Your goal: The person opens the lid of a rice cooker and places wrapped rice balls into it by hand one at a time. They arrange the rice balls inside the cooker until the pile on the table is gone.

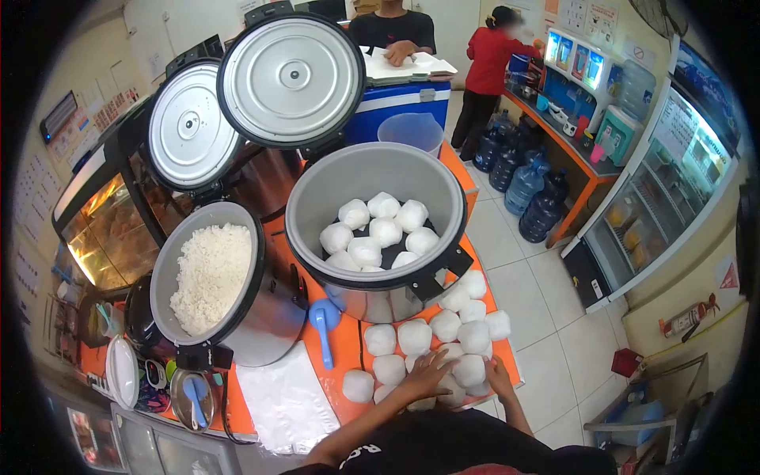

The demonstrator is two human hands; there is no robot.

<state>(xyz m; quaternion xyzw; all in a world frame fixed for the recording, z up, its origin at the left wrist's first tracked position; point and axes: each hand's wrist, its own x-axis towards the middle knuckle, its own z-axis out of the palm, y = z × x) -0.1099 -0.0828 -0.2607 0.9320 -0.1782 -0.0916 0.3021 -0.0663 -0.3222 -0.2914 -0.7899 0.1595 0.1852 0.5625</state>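
Many white wrapped rice portions [415, 337] are heaped on the orange counter in front of me. Over the near part of this heap lies my left hand [427, 375], its fingers spread and touching the packets. My right hand [499, 378] is at the heap's right side, fingers stretched out beside a packet [470, 370]. Behind the heap stands a large open rice cooker [378, 162] with several more wrapped portions [385, 231] inside. To its left, a second open cooker [273, 317] holds loose white rice [210, 277].
A blue rice paddle [323, 328] and white wrapping sheets [286, 400] lie on the counter [348, 356]. Both cooker lids [293, 75] stand raised. Behind are a blue cooler box [396, 111] and a person in black. Another person in red stands near water bottles [526, 186].
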